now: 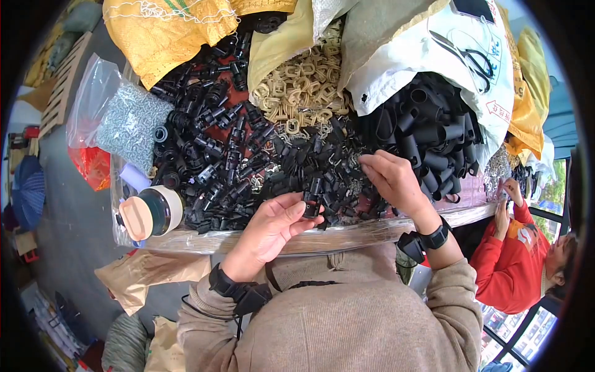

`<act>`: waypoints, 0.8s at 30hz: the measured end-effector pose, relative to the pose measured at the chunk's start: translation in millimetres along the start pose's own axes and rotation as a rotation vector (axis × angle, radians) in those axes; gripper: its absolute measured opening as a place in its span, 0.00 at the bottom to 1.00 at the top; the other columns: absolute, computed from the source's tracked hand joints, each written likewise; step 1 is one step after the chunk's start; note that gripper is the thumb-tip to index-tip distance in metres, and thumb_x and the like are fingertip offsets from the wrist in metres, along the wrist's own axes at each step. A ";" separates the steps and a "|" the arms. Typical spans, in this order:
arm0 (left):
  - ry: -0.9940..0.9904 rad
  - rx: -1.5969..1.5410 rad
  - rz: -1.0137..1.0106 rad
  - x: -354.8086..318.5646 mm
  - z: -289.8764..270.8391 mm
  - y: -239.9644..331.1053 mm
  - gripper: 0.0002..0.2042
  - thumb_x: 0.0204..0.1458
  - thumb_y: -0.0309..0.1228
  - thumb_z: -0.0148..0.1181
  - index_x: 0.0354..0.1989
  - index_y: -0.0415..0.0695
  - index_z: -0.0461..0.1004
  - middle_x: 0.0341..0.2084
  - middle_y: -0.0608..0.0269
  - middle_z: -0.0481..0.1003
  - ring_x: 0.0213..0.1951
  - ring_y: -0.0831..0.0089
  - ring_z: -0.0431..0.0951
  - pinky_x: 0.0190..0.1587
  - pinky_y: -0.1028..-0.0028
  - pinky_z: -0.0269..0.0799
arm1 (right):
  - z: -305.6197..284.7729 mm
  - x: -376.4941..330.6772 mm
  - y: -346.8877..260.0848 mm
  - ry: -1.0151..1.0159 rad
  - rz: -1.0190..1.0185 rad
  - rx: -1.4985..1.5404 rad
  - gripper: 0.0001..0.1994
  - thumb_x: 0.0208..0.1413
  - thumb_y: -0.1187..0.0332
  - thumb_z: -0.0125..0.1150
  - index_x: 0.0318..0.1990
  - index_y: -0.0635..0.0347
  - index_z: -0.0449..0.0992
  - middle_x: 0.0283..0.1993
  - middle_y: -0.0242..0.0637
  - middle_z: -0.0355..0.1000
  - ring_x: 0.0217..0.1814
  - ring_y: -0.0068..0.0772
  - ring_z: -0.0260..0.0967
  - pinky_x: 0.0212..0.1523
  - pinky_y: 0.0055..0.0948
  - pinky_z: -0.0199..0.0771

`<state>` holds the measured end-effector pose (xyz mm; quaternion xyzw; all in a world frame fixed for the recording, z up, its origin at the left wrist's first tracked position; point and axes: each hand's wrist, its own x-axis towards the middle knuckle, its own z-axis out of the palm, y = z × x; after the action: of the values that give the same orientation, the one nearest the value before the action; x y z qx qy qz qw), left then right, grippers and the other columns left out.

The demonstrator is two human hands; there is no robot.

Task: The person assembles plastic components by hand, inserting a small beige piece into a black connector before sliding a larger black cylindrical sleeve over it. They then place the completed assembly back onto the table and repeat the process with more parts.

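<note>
Black plastic fitting point(312, 209), small and stubby, was gripped between the left hand point(271, 230) thumb and fingers; the right hand point(400, 183) had fingers bunched narrow, contents unclear.

Left hand point(271, 229) holds a black fitting point(310, 209), right hand point(398, 185) nearby.

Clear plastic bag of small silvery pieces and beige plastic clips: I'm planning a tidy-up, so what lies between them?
In the head view, black plastic cylindrical parts lie heaped between them.

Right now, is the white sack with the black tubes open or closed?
Open: the white sack has a wide mouth, with black tubes showing in it.
</note>
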<state>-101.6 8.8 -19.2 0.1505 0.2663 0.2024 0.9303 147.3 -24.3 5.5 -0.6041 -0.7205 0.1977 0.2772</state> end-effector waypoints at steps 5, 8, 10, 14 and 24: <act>-0.014 -0.023 0.019 -2.0 -1.2 1.0 0.14 0.52 0.29 0.51 0.44 0.34 0.65 0.38 0.48 0.71 0.37 0.65 0.75 0.40 0.75 0.73 | 12.5 3.8 -0.4 -0.048 0.081 0.083 0.05 0.43 0.76 0.56 0.29 0.63 0.71 0.22 0.41 0.63 0.22 0.42 0.64 0.22 0.32 0.64; 0.002 -0.018 0.032 -3.9 -2.0 0.2 0.14 0.52 0.29 0.50 0.44 0.34 0.65 0.39 0.48 0.71 0.37 0.65 0.75 0.39 0.75 0.73 | 10.5 7.9 -8.9 -0.108 -0.041 -0.204 0.06 0.42 0.74 0.57 0.31 0.62 0.70 0.24 0.40 0.63 0.24 0.43 0.65 0.24 0.33 0.65; 0.014 -0.018 0.043 -4.0 -1.1 -1.4 0.14 0.52 0.29 0.50 0.44 0.34 0.65 0.39 0.48 0.71 0.36 0.65 0.75 0.38 0.75 0.74 | 21.7 15.2 -7.7 -0.111 -0.069 -0.251 0.07 0.41 0.74 0.57 0.31 0.61 0.69 0.25 0.39 0.63 0.25 0.42 0.65 0.24 0.33 0.65; 0.016 -0.005 0.060 -5.2 -0.3 -6.4 0.14 0.52 0.30 0.51 0.44 0.35 0.65 0.39 0.48 0.71 0.36 0.66 0.75 0.38 0.75 0.74 | 39.3 25.7 -0.7 -0.110 -0.124 -0.337 0.08 0.40 0.73 0.57 0.30 0.59 0.67 0.27 0.38 0.61 0.27 0.42 0.65 0.27 0.34 0.66; 0.014 0.029 0.096 -6.6 12.5 -15.9 0.13 0.52 0.29 0.51 0.44 0.36 0.67 0.37 0.54 0.73 0.35 0.72 0.75 0.37 0.79 0.73 | 44.6 21.2 2.3 -0.037 -0.142 -0.339 0.07 0.39 0.73 0.56 0.26 0.59 0.64 0.28 0.40 0.59 0.30 0.43 0.63 0.30 0.35 0.65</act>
<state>-95.0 -10.3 -12.4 0.1750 0.2682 0.2438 0.9154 118.1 -0.8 -26.8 -0.5860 -0.7893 0.0646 0.1715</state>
